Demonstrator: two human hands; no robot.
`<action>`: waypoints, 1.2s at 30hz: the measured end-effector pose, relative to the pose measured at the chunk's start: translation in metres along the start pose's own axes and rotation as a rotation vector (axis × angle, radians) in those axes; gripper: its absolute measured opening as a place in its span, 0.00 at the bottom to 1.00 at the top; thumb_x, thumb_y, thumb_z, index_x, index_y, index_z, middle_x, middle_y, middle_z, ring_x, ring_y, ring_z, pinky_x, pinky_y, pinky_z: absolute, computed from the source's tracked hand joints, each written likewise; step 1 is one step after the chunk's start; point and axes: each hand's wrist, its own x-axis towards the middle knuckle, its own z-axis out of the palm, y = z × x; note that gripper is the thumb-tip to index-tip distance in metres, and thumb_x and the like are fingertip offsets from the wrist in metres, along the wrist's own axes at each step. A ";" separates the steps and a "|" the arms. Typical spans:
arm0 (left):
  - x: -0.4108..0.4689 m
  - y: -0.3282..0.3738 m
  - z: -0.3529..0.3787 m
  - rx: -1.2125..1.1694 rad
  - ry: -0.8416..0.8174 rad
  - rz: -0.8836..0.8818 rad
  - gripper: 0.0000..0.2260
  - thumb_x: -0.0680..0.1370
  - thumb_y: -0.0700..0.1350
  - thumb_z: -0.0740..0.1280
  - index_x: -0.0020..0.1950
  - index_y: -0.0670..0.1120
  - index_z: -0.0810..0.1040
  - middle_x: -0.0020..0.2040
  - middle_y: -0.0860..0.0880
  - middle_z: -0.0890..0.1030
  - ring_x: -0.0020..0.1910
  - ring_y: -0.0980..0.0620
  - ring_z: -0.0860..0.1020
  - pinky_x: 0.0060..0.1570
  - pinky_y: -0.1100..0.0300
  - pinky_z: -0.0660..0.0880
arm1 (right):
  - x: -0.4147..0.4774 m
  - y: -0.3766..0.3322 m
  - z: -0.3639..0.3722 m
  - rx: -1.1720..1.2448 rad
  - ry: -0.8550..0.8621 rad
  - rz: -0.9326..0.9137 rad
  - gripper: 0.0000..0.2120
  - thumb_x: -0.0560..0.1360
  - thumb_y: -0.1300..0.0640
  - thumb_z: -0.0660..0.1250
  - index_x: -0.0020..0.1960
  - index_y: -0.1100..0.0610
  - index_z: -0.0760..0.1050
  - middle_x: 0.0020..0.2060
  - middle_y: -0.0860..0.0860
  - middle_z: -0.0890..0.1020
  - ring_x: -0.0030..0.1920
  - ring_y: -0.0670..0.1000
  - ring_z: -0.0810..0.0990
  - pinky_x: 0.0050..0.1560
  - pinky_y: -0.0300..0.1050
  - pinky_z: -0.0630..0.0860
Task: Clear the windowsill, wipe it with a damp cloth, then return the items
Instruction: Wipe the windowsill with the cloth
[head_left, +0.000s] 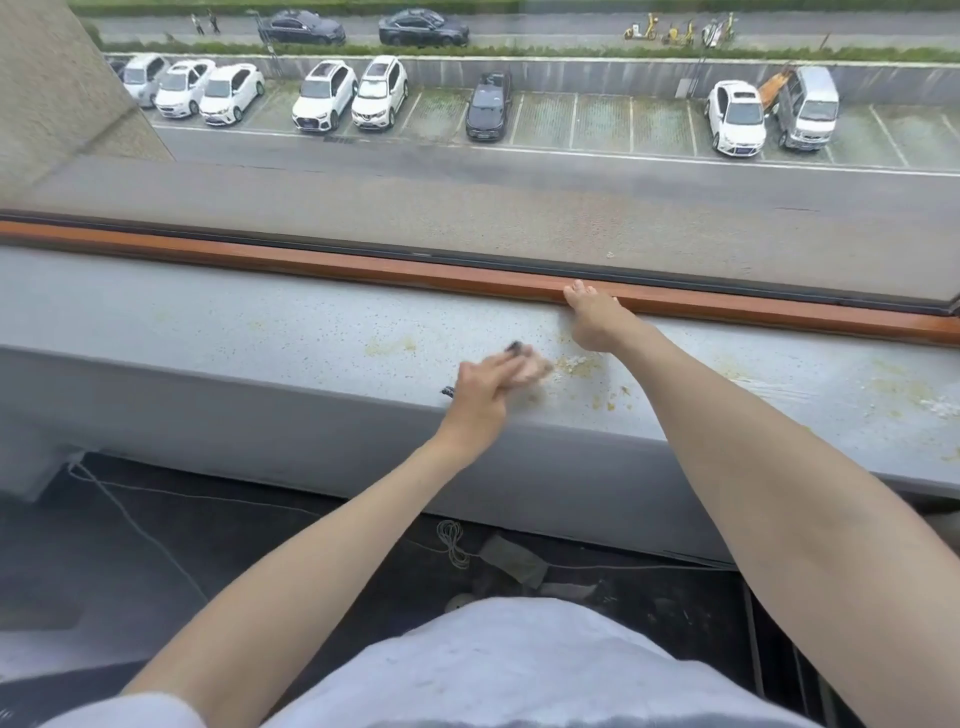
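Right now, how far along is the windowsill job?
Done: clearing, only grime shows on the windowsill. In hand: the left hand presses a cloth on it, the right hand rests on the window frame. Left: yellowish residue beside the cloth, then returning items.

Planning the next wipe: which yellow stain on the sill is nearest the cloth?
The stain just right of the cloth, below the right hand; the others lie well left of it or far right on the sill.

The cloth (532, 370) is blurring under the left hand (480, 387), shape unreadable; a dark speck (448, 391) by that wrist is showing too small to name; the windowsill (208, 322) is running off-picture beyond the right hand (592, 322).
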 end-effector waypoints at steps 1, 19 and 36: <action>0.005 -0.002 -0.004 0.039 0.065 -0.112 0.24 0.77 0.28 0.55 0.70 0.46 0.72 0.68 0.50 0.73 0.60 0.43 0.68 0.60 0.57 0.63 | -0.002 0.001 0.001 0.005 -0.002 0.001 0.32 0.75 0.72 0.48 0.78 0.60 0.47 0.78 0.55 0.47 0.77 0.55 0.48 0.75 0.55 0.48; 0.012 0.017 0.020 0.298 0.037 -0.202 0.25 0.77 0.30 0.55 0.73 0.47 0.67 0.71 0.49 0.68 0.55 0.43 0.65 0.52 0.60 0.60 | -0.020 0.015 0.009 0.039 -0.042 -0.010 0.34 0.74 0.74 0.47 0.78 0.59 0.45 0.78 0.54 0.44 0.77 0.53 0.46 0.76 0.53 0.45; -0.005 0.016 0.046 0.150 -0.186 0.091 0.24 0.77 0.28 0.58 0.69 0.47 0.73 0.71 0.51 0.69 0.55 0.41 0.67 0.56 0.58 0.61 | -0.028 0.016 0.009 -0.003 -0.098 -0.023 0.33 0.76 0.72 0.47 0.78 0.59 0.44 0.77 0.55 0.44 0.77 0.55 0.47 0.76 0.55 0.48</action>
